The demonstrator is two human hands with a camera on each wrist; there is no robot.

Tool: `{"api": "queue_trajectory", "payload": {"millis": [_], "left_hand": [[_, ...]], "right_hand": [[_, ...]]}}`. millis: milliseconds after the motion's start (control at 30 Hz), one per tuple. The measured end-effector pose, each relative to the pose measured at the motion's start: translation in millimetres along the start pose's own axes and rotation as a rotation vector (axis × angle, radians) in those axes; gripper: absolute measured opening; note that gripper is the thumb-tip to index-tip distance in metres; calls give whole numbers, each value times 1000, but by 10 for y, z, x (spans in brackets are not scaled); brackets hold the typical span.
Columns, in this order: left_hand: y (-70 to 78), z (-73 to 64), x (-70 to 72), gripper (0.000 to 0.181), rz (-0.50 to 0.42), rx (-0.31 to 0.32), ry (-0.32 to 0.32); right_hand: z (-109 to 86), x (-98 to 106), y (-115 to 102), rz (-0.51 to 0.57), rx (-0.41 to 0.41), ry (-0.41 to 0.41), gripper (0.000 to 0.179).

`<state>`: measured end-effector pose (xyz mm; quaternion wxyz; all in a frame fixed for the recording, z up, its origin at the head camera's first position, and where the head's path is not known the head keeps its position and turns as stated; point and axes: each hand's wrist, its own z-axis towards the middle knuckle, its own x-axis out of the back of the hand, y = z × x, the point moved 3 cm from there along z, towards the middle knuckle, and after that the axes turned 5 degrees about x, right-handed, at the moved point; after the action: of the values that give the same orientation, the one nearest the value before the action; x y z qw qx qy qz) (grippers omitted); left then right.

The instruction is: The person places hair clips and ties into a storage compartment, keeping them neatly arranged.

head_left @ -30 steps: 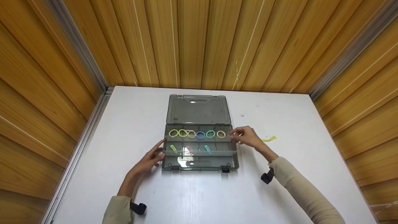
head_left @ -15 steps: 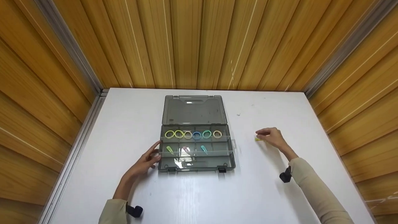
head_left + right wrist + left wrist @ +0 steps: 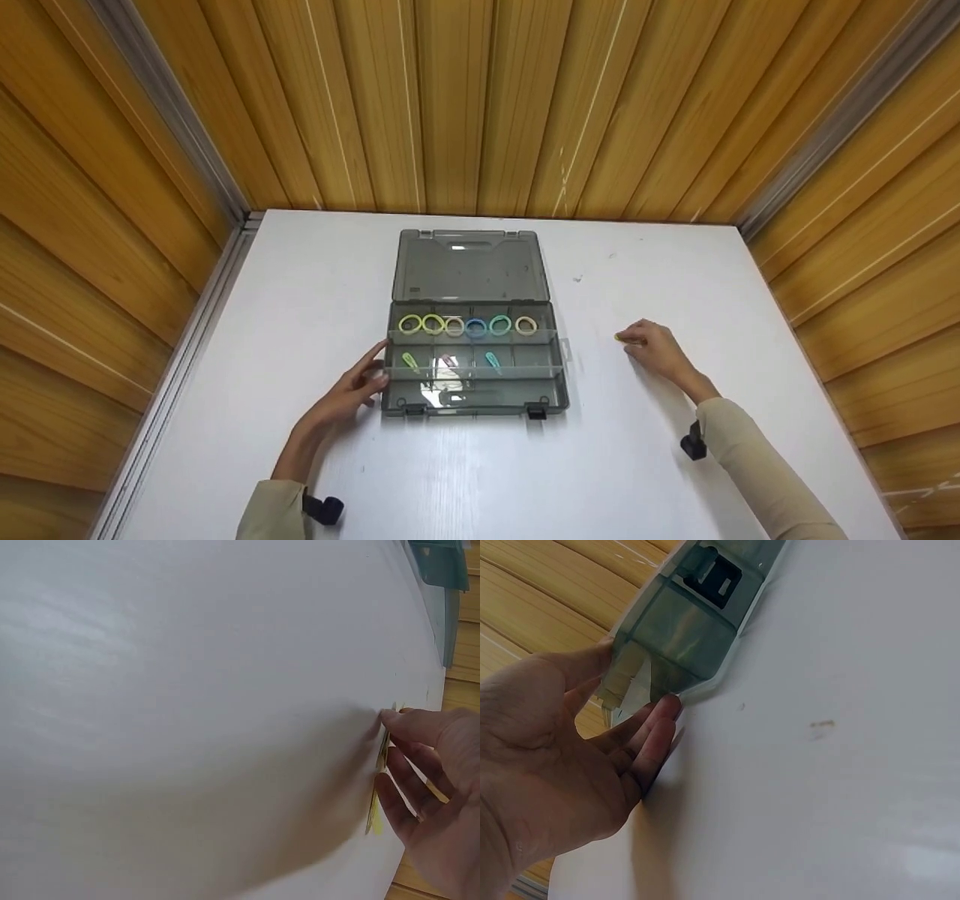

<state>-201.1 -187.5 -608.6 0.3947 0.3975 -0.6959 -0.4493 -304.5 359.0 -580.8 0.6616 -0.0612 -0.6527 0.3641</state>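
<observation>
A grey see-through organizer box (image 3: 474,394) lies on the table with its lid (image 3: 471,264) folded back. Its back row holds several hair ties, among them a blue one (image 3: 476,328) and a cream one (image 3: 526,325). Three snap hair clips lie in the middle row: yellow-green (image 3: 410,363), pink (image 3: 449,361) and turquoise (image 3: 493,362). My left hand (image 3: 349,391) touches the box's left side with relaxed fingers. To the right of the box, my right hand (image 3: 660,351) pinches a thin yellow strip-like piece (image 3: 377,817) low over the table, largely hidden by the fingers.
The white table (image 3: 600,465) meets wood-look wall panels (image 3: 480,112) at the back and sides. A clear tab (image 3: 566,350) juts from the box's right side. Small marks (image 3: 577,279) show on the tabletop behind the right hand.
My right hand has moved right, away from the box's right edge, to the yellow piece lying on the table, and now pinches it. The left hand stays at the box's left side.
</observation>
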Motion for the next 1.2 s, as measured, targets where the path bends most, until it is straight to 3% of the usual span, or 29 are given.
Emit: {"api": "queue_trajectory", "payload": {"millis": [200,400,733,867,1067,1200], "left_hand": [[-11,2,-8,67,5,9,5],[-14,0,-8,69,0,34,22],[9,14,24,68,9,17,28],[8,20,32,68,12,9,18],[3,24,11,68,19,6,23],[-10,20,-3,68,19,23,21]], "right_hand": [[9,-30,-75,-85,0,21,13],[22,-38,-137,-177,5,-2,16],[56,-31,-251,-223,25,-19,18],[46,-45,-293,-168,-6,-64,19],[84,-23,-421,28,-5,-61,23],[131,-18,-616,171,-4,-46,22]]}}
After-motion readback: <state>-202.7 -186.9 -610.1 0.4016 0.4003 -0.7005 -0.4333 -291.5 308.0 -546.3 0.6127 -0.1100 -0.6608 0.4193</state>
